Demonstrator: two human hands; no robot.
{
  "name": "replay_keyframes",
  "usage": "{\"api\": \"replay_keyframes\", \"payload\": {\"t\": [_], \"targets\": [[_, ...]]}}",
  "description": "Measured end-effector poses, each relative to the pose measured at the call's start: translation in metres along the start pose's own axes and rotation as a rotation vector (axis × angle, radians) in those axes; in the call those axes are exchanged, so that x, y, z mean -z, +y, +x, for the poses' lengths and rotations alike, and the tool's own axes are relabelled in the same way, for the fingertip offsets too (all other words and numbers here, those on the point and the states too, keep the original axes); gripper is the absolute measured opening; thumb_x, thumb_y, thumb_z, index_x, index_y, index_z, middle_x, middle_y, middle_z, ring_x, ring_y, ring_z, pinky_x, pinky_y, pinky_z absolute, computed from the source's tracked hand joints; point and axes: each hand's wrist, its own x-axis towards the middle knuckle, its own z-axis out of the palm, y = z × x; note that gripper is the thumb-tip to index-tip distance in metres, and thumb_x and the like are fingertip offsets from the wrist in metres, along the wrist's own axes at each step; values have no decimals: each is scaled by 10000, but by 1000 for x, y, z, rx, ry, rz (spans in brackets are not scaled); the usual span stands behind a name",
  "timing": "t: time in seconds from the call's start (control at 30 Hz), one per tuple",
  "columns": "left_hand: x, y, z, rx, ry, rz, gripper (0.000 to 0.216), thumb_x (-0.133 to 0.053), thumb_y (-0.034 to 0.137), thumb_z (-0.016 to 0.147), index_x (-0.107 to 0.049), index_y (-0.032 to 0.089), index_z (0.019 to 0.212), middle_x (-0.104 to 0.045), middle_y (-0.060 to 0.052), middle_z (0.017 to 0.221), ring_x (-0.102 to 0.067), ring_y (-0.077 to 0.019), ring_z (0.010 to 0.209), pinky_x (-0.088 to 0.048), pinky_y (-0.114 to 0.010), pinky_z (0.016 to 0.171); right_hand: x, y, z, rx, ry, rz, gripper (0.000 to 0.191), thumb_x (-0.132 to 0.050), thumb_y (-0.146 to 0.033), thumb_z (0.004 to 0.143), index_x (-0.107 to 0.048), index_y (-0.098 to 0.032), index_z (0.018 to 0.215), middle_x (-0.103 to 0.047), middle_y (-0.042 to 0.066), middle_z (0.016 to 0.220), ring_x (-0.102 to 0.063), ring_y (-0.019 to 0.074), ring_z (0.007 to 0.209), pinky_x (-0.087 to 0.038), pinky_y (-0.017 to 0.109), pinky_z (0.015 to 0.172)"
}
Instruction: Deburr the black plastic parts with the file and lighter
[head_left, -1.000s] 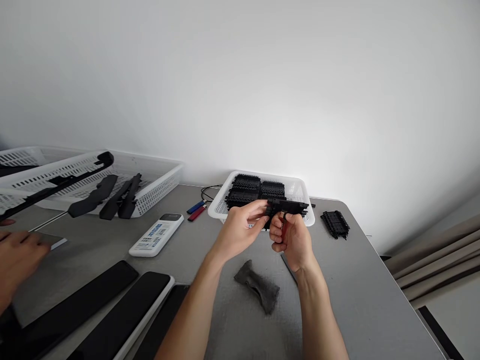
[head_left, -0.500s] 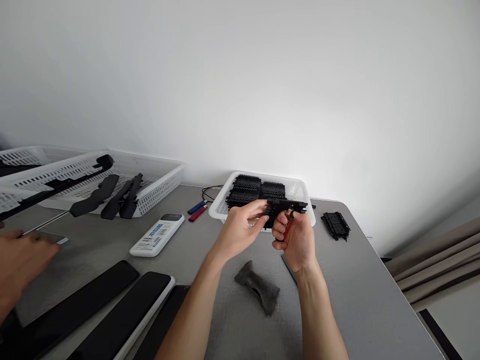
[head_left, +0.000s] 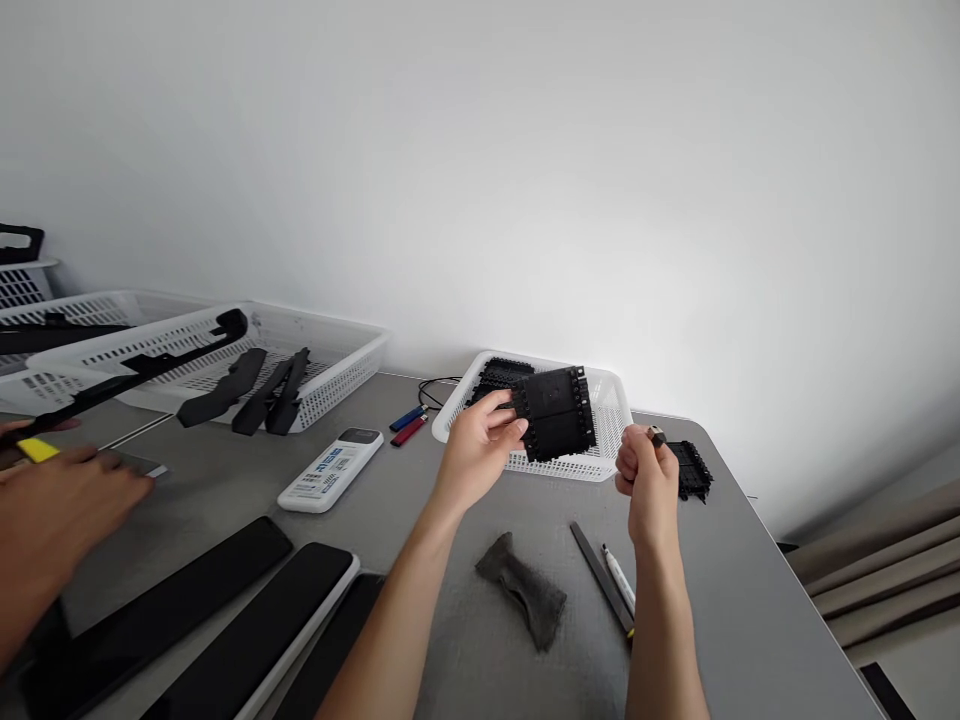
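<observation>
My left hand (head_left: 478,447) grips the left edge of a black rectangular plastic part (head_left: 556,412) with toothed sides. The part is held up in front of a white basket (head_left: 611,400), its broad face towards me. More of these black parts (head_left: 501,374) lie in the basket, partly hidden behind the held one. Off to the right, apart from the part, my right hand (head_left: 649,480) is closed around a lighter (head_left: 657,436); only its metal top shows. Another toothed black part (head_left: 691,470) lies on the table just behind that hand.
Below my hands lie a grey cloth (head_left: 523,590), a flat file (head_left: 600,575) and a white marker (head_left: 619,578). Left are a blue lighter (head_left: 407,418), a red lighter (head_left: 409,431), a white device (head_left: 331,470) and a basket (head_left: 341,385) of black parts. A co-worker's hand (head_left: 71,510) works at far left.
My right hand has moved right, away from the part, with the lighter. My left hand has turned the part so its broad face shows. The marker has come into view.
</observation>
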Motion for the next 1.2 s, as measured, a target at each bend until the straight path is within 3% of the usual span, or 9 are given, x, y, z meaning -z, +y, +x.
{"api": "replay_keyframes", "payload": {"t": [0.07,0.13,0.3,0.57,0.63,0.73,0.83,1.0,1.2], "targets": [[1,-1,2,19,0,-91,656,-756,501,763,-580,139,1280,-756,-158,1130,-732,-327,1015,-641,-428,773,5,7,11,-72,-19,-130,420,-694,-573,782,-503,-214,680,-274,-76,564,-191,84,507,-131,233,431],[2,0,2,30,5,-163,682,-790,506,730,-574,145,1266,-758,-149,1126,-723,-325,1039,-637,-440,806,6,12,17,-227,-153,-136,477,-694,-644,764,-529,-203,688,-292,-77,551,-196,75,490,-109,217,417],[-3,2,1,-1,-27,-249,626,-814,446,738,-582,140,1231,-761,-140,1114,-712,-309,1066,-608,-459,898,-3,14,17,-537,-481,212,605,-698,-772,689,-445,-222,696,-362,-77,540,-200,60,460,-116,174,363],[-6,7,-4,-52,-55,-191,481,-774,443,792,-634,154,1150,-764,-113,1113,-707,-278,1065,-586,-428,942,-5,6,11,-637,-566,497,380,-827,-439,741,-528,-205,767,-375,-72,610,-299,58,503,-191,105,345],[-5,7,-4,-61,-33,-144,448,-768,478,789,-672,156,1086,-764,-116,1117,-703,-282,1076,-584,-412,940,-6,6,9,-619,-532,524,272,-815,-343,752,-624,-200,882,-439,-60,635,-350,60,506,-236,105,337],[-5,9,-4,-50,-3,-151,493,-733,545,806,-690,164,1116,-744,-136,1180,-695,-293,1106,-590,-390,905,-9,6,7,-523,-411,504,330,-796,-250,746,-687,-200,1054,-610,-11,787,-484,73,551,-433,153,392],[-3,11,-4,32,-28,-231,573,-662,626,834,-678,188,1204,-749,-136,1170,-700,-302,1107,-603,-394,869,-12,7,5,-395,-327,450,318,-793,-279,761,-705,-209,1058,-685,29,947,-600,113,664,-566,228,511],[5,13,-3,208,-128,-349,625,-532,724,859,-740,179,1084,-775,-146,1025,-728,-333,1017,-642,-450,775,-13,13,6,-114,-193,338,339,-778,-364,789,-685,-247,1094,-713,29,1011,-651,155,793,-577,272,614],[2,8,-3,160,-94,-169,611,-809,525,721,-689,202,1225,-779,-108,1064,-716,-327,1052,-623,-425,837,-9,17,10,2,-130,175,525,-757,-469,796,-610,-248,1249,-694,42,1079,-647,172,892,-548,307,741]]}}
